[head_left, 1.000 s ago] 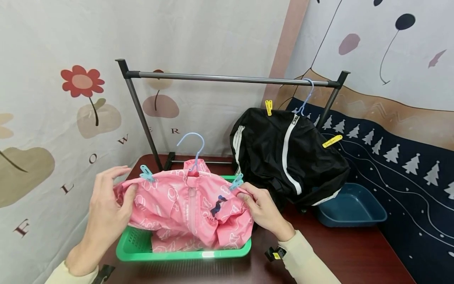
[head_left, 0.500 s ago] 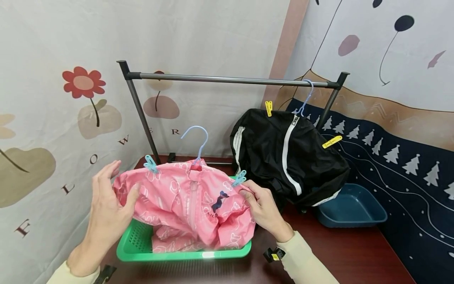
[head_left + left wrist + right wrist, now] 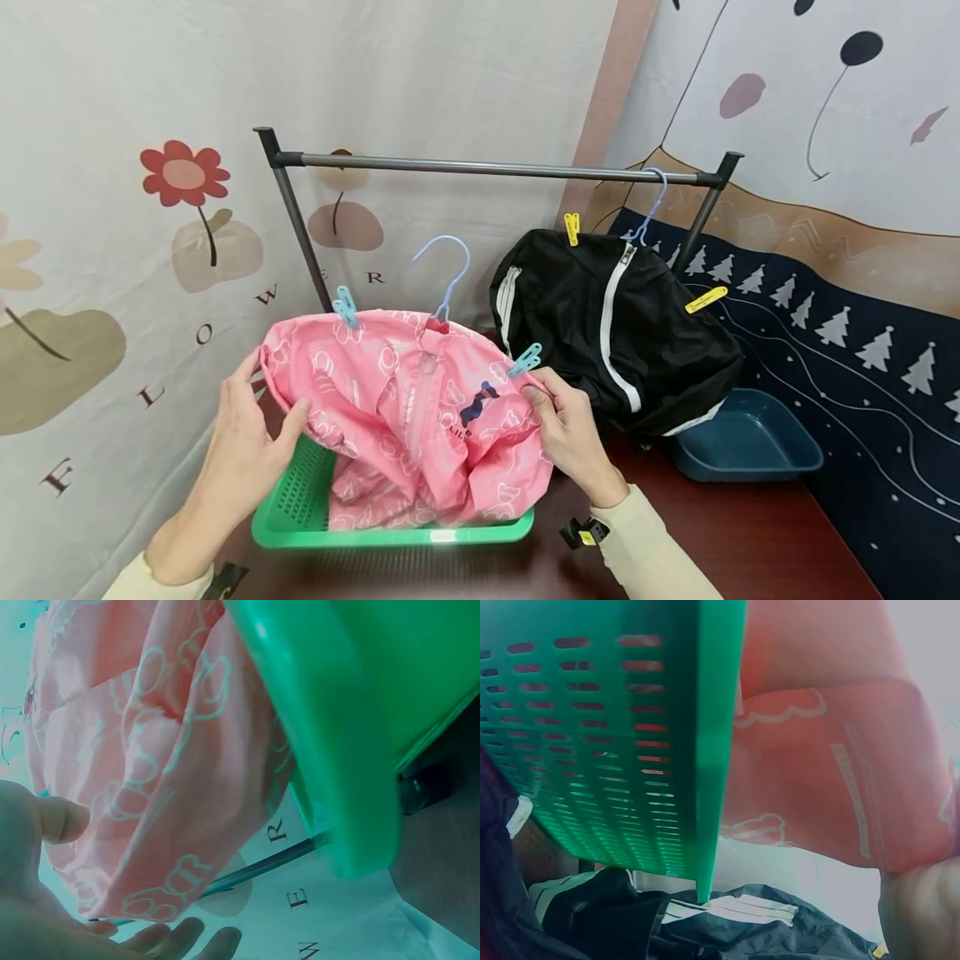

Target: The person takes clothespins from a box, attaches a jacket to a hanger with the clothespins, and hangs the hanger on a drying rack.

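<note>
A pink zip jacket (image 3: 390, 392) with white line drawings and a dark blue figure on the chest hangs on a light blue hanger (image 3: 450, 275). Pale blue clothespins clip its shoulders, one left (image 3: 346, 307) and one right (image 3: 526, 359). My right hand (image 3: 573, 433) pinches the jacket at the right shoulder, just below the clothespin. My left hand (image 3: 251, 437) supports the left sleeve side, thumb apart from the straight fingers; the left wrist view shows the thumb (image 3: 64, 820) against the cloth. Below, the jacket's lower part still lies in a green basket (image 3: 300, 500).
Behind stands a dark metal clothes rack (image 3: 465, 167). A black jacket (image 3: 570, 325) with white zips and yellow clothespins hangs at its right end on a blue hanger (image 3: 655, 208). A dark blue basin (image 3: 742, 442) sits on the brown table (image 3: 720, 533) at right.
Both hands have raised the pink jacket and moved it slightly right, so its hanger hook stands higher toward the rack bar. The green basket has stayed in place.
</note>
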A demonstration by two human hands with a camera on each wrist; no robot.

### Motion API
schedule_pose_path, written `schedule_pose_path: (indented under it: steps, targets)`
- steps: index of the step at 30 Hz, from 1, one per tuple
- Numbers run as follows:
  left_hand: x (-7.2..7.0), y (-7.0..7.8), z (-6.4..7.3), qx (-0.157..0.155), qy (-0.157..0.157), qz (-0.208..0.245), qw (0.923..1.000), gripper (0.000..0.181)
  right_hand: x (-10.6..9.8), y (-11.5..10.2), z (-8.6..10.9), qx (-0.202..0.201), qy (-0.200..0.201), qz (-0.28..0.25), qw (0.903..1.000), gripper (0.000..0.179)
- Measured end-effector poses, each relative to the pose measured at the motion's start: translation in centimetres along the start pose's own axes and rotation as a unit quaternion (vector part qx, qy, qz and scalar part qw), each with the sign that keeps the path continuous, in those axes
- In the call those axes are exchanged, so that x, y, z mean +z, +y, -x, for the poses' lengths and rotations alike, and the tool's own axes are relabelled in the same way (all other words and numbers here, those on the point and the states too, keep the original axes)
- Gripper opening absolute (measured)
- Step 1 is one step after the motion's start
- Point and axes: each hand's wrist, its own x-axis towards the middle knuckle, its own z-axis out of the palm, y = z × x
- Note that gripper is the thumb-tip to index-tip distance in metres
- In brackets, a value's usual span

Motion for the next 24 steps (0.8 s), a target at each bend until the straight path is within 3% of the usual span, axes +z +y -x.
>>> schedule_pose_path:
  steps: [9, 12, 16, 24]
  targets:
    - [0.5, -0.1, 0.2, 0.019, -0.039, 0.022, 0.9988, 0.102, -0.8, -0.6, -0.5, 0.017, 0.032, -0.005, 0.9993, 0.012]
    - [0.6, 0.1, 0.0, 0.004, -0.09, 0.021, 0.9957, 0.106, -1.2, -1.0, -0.7, 0.03, 0.041, 0.0, 0.9987, 0.011]
    - [0.6, 0.5, -0.4, -0.033, -0.167, 0.009, 0.9854, 0.109, -1.8, -1.5, -1.1, 0.043, 0.054, 0.004, 0.9976, 0.011]
    - [1.1, 1.0, -0.5, -0.046, -0.231, -0.013, 0.9719, 0.114, -3.0, -2.3, -1.6, 0.065, 0.068, -0.002, 0.9956, 0.013]
